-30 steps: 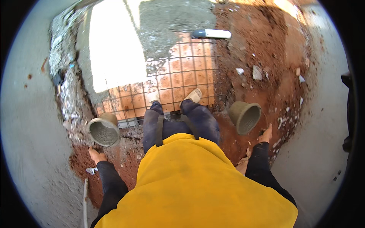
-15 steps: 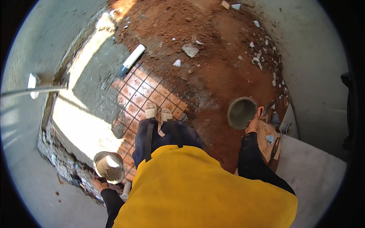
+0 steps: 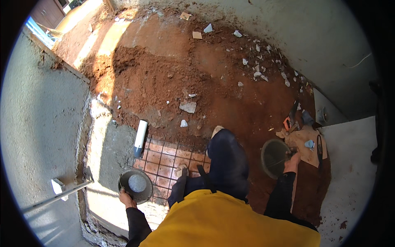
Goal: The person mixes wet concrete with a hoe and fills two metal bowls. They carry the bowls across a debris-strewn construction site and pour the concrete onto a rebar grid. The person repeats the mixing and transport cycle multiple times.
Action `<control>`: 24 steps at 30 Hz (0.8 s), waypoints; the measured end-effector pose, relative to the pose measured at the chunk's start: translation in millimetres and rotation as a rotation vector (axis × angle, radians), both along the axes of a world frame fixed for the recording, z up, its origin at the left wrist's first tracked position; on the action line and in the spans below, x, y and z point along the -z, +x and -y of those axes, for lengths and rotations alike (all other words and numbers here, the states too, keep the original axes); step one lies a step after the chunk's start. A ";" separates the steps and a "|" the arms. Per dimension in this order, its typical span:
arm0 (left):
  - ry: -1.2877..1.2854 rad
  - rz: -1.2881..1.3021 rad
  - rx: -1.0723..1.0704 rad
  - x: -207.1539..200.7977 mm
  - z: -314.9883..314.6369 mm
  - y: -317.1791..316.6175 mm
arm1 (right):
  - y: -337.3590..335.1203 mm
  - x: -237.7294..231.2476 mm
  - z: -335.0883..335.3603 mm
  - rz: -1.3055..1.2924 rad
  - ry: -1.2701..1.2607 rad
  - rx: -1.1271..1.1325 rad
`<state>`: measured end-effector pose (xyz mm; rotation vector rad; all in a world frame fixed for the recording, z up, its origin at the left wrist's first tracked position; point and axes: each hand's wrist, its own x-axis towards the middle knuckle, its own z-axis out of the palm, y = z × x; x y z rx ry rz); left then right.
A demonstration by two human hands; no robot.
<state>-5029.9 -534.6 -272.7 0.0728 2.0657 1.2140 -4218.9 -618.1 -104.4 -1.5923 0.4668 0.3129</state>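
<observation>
Grey mortar sits in the round pan point(image 3: 135, 185) my left hand point(image 3: 125, 199) grips by the rim, level so nothing spills, over the tiled floor's point(image 3: 164, 158) edge. Right hand point(image 3: 292, 160) clutches an empty pan point(image 3: 275, 157) above red dirt point(image 3: 173, 78).

Left hand point(image 3: 125, 199) holding a bucket point(image 3: 135, 186) at the tiled patch's point(image 3: 164, 158) left edge, tube point(image 3: 140, 138) behind it, right hand point(image 3: 292, 161) gripping a second bucket point(image 3: 274, 157) right of the legs, tools on a board point(image 3: 306, 144) just right.
</observation>
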 end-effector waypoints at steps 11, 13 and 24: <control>0.061 -0.293 0.271 -122.6 -347.4 167.9 | 226.6 47.0 -176.9 -0.015 -0.030 0.028; 0.068 -0.383 0.279 -187.8 -380.9 201.1 | 249.0 35.0 -230.0 -0.072 -0.130 0.057; -0.050 -0.204 0.112 -344.0 -414.8 361.0 | 270.2 -157.1 -616.0 0.184 -0.114 -0.835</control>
